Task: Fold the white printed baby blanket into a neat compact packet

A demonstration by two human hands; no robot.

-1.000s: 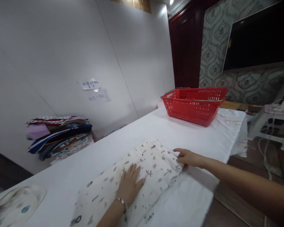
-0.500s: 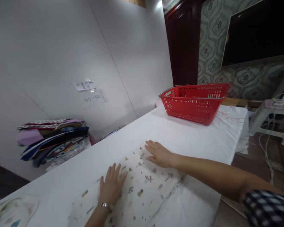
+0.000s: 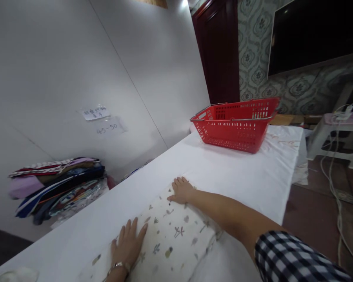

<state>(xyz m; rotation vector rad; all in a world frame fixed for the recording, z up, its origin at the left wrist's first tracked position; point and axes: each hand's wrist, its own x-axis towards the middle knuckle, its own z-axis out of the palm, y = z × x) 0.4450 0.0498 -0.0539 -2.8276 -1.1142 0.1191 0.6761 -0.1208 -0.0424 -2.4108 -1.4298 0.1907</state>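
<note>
A pale cloth (image 3: 164, 243) printed with small palm trees, leaves and dots lies spread on the white-covered table (image 3: 214, 168). My left hand (image 3: 128, 243), with a metal band at the wrist, rests flat on its left part, fingers apart. Towards the cloth's far corner, my right hand (image 3: 181, 190) presses down palm first, its fingers stretched out and thumb apart. Neither hand grips anything. The cloth's near edge runs out of view at the bottom.
A red plastic basket (image 3: 232, 131) with metal handles stands on the far end of the table. Folded clothes (image 3: 59, 188) are stacked beside the wall at left. Part of a pale fabric piece (image 3: 14, 275) shows bottom left. A white stool (image 3: 338, 135) with cables stands right.
My right hand has shifted slightly left at the cloth's far corner. My left hand has moved a little left and down. The camera view has turned somewhat to the right.
</note>
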